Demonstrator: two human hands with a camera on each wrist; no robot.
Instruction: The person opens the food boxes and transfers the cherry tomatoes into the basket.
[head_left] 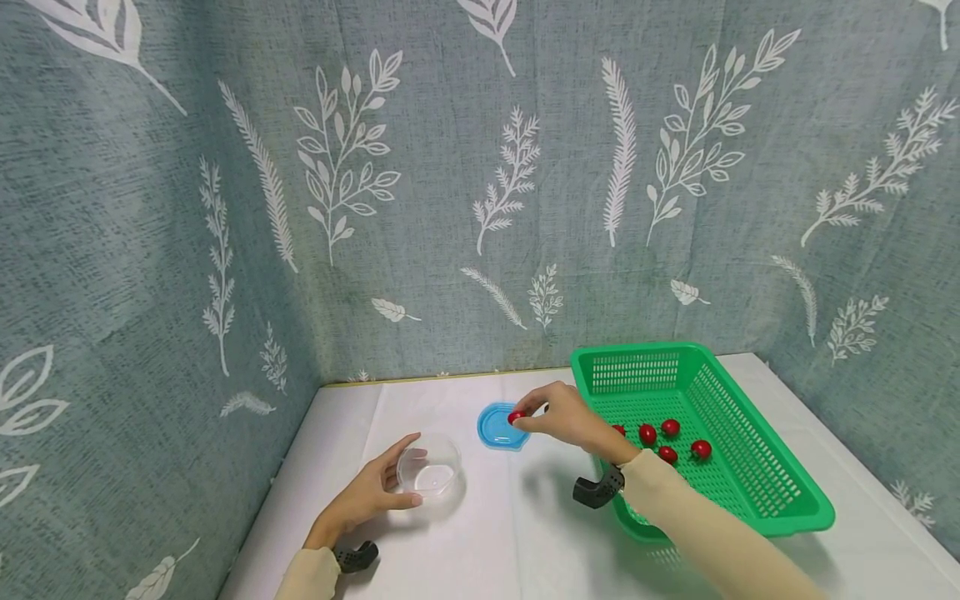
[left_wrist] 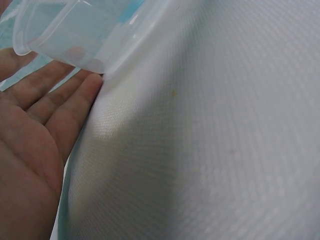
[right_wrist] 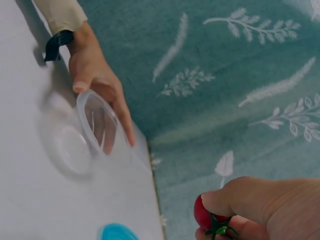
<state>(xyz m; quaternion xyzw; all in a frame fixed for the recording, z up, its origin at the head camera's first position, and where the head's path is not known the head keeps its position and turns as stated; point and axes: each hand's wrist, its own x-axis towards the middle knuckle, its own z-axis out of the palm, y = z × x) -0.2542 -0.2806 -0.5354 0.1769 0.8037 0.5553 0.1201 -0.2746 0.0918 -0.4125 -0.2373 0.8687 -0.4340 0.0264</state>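
In the head view, my right hand (head_left: pixel 558 412) pinches a small red cherry tomato (head_left: pixel 516 417) between thumb and fingers. Its green stem cap shows below the thumb in the right wrist view, on the tomato (right_wrist: pixel 202 212). This hand is over the right part of a blue lid (head_left: pixel 497 427) lying on the table. To the left, my left hand (head_left: pixel 371 492) holds a round clear plastic container (head_left: pixel 429 467) from its left side, thumb at the near side and fingers round the far side. The container (left_wrist: pixel 75 37) stands on the white cloth with its mouth up.
A green plastic basket (head_left: pixel 787 500) stands on the right of the table, partly beneath my right forearm. Several more cherry tomatoes (head_left: pixel 647 433) lie in it. White cloth (head_left: pixel 487 542) covers the table, and a grey-green leaf-patterned curtain (head_left: pixel 450 208) rises behind and at both sides.
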